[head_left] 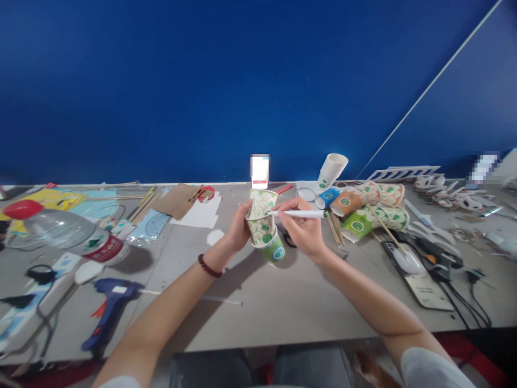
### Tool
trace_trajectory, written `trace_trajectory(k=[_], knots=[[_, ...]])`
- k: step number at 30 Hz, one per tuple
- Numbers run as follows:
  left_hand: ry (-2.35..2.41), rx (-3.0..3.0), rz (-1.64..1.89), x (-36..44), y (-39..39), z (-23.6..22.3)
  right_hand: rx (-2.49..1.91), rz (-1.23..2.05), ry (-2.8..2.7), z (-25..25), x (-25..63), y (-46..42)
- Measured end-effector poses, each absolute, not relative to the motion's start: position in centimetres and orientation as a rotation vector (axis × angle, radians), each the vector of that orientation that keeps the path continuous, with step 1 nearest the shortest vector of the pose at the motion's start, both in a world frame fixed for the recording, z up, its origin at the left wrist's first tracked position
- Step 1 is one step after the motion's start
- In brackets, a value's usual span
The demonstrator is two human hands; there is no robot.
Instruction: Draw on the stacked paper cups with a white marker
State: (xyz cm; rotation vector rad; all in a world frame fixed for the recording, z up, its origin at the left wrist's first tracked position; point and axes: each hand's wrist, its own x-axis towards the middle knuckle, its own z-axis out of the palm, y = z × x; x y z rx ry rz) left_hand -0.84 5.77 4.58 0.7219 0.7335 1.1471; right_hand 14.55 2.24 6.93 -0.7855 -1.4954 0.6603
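Note:
My left hand (239, 225) is closed around the left side of green-patterned paper cups (262, 233) joined one to another, held up over the table in front of me. The lowest cup shows a bright green band and a round blue-and-white mark. In my right hand (304, 229) is a white marker (302, 214) with a green end, gripped like a pen. Its tip points left and meets the cups near a rim. Whether it leaves a line there is too small to see. My left palm and the cups' left edge are partly hidden by the fingers.
At right lie joined paper cups (365, 207) in several colours, a white cup stack (332, 170) and a black-edged tray holding a computer mouse (407, 261). At left are a blue glue gun (111, 304), a red-capped bottle (76, 231), a power strip (52, 296) and cardboard (175, 199).

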Motion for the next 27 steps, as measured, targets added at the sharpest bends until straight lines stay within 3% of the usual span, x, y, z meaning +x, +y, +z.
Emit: trace_trajectory(k=[27], knots=[[0.669,0.733,1.119,-1.0,5.9,4.28,-0.89,0.609,-1.542,6.47,14.69,2.55]])
